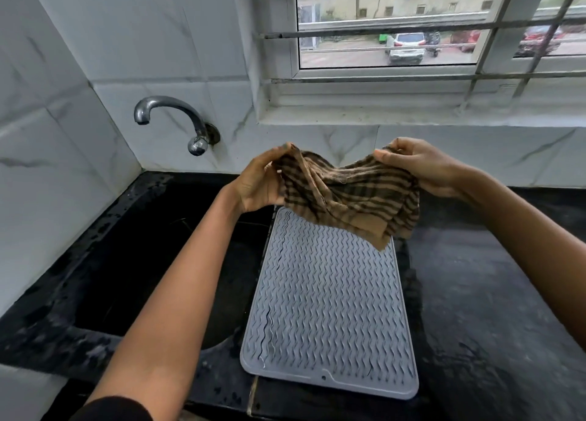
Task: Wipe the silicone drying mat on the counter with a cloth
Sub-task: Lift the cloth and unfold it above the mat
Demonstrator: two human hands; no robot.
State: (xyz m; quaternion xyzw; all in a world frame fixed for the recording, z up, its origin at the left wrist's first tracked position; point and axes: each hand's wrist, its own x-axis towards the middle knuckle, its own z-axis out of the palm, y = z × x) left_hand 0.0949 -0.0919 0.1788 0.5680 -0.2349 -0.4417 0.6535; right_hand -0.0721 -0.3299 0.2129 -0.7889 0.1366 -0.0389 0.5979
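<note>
A grey silicone drying mat [329,306] with wavy ridges lies flat on the black counter, its long side running away from me. Above its far end hangs a brown and black checked cloth [345,198], held up in the air and sagging between both hands. My left hand [257,186] grips the cloth's left edge. My right hand [421,167] pinches its right edge. The cloth's lowest corner hides the mat's far right corner; I cannot tell whether it touches the mat.
A black sink [152,246] lies left of the mat, with a metal tap [177,119] on the marble-tiled wall above it. Dark counter [494,294] stretches to the right. A barred window [412,27] stands behind the counter.
</note>
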